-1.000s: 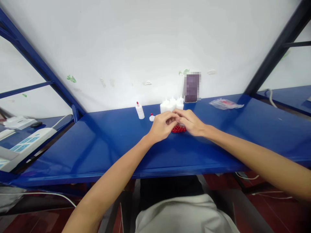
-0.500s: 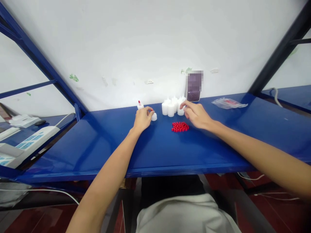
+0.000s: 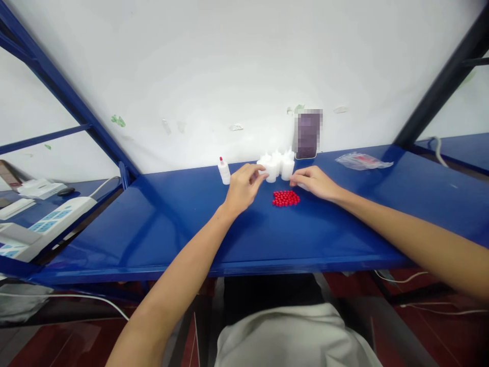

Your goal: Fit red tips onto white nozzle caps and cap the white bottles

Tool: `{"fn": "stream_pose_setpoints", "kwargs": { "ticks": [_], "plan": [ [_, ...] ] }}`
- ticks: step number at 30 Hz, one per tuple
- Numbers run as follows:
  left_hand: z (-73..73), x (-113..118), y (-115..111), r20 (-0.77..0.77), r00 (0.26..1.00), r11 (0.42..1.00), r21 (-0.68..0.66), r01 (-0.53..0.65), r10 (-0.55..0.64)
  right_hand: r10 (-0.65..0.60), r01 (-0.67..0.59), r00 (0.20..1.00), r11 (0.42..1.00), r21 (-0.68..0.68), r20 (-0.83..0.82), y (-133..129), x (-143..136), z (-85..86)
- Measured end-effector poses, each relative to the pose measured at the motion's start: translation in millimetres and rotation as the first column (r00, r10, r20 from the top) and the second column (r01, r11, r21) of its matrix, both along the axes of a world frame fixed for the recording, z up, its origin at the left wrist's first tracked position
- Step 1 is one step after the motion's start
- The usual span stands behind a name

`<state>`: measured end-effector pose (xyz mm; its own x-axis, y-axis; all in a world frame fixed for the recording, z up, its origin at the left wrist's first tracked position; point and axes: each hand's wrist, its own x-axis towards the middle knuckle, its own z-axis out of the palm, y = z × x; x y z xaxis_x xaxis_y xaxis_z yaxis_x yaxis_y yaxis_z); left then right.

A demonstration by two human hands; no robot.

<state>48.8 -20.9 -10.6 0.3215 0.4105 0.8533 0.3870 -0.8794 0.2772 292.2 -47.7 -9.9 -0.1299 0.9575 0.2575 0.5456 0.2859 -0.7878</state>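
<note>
My left hand [image 3: 244, 189] is beside a cluster of white squeeze bottles [image 3: 270, 171], its thumb and forefinger apart at the nearest bottle. Whether the fingertips touch that bottle I cannot tell. My right hand [image 3: 314, 182] is low over the table, just right of the bottles, with thumb and fingers pinched together. Anything in that pinch is too small to make out. Between the hands, nearer me, lies a patch of small red caps [image 3: 286, 198]. Left of my left hand, a white bottle with a red tip [image 3: 224, 172] stands upright.
A phone-like dark panel [image 3: 307, 136], partly pixelated, leans on the white wall behind the bottles. A clear plastic bag [image 3: 362, 161] with something red inside lies on the blue table [image 3: 171, 229] at right. Blue frame posts [image 3: 82, 107] rise at the left; a power strip [image 3: 53, 221] lies beyond.
My left hand has moved right from the red-tipped bottle to the cluster; the white bottle it held tilted is out of sight. My right hand has lowered and its fingers have closed.
</note>
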Motion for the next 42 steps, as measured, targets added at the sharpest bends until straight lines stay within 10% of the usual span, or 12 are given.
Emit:
{"fn": "stream_pose_setpoints", "kwargs": {
  "ticks": [20, 30, 42],
  "plan": [
    [2.1, 26.6, -38.4, 0.033, 0.950, 0.934, -0.172, 0.313, -0.312, 0.204, -0.174, 0.969, 0.964, 0.200, -0.137, -33.5, -33.9, 8.0],
    [2.8, 30.9, -45.0, 0.086, 0.960, 0.937, -0.209, 0.280, -0.268, 0.439, -0.435, 0.867, 0.897, 0.073, -0.236, -36.4, -37.4, 11.0],
    [-2.7, 26.2, -37.8, -0.155, 0.986, 0.998, -0.044, 0.052, -0.058, 0.315, -0.295, 0.944, 0.938, 0.180, -0.094, -42.1, -45.0, 18.4]
  ]
}}
